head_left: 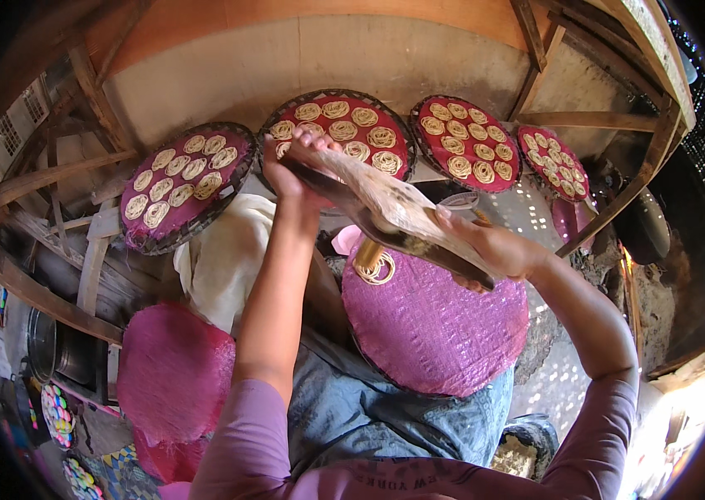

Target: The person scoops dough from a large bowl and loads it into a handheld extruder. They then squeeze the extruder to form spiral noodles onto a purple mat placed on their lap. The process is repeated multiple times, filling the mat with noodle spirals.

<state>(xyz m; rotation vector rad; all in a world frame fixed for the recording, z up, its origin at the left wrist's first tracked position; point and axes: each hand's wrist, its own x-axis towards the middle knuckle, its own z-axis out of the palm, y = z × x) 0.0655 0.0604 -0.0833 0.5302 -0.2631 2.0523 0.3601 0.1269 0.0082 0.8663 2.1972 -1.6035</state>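
Both hands grip a long wooden hand press [402, 204], held at a slant above a round tray covered with purple woven sheeting [444, 342]. My left hand [301, 167] is closed round the far, upper end. Closed on the near, lower end is my right hand [494, 248], its thumb on top. A brass-coloured cylinder [368, 254] sticks down from the press. Right below it, thin pale dough strands [381, 274] lie in loose loops at the tray's far left part. The tray rests over my lap, and the press hides some of its far edge.
Along the back wall lean several round trays, among them a left one [170, 242], all bearing coiled dough rings. A pinkish-red covered round [173, 375] is at my left, near a pale cloth [227, 250]. Wooden posts [94, 92] frame both sides. A dark pan [644, 218] stands far right.
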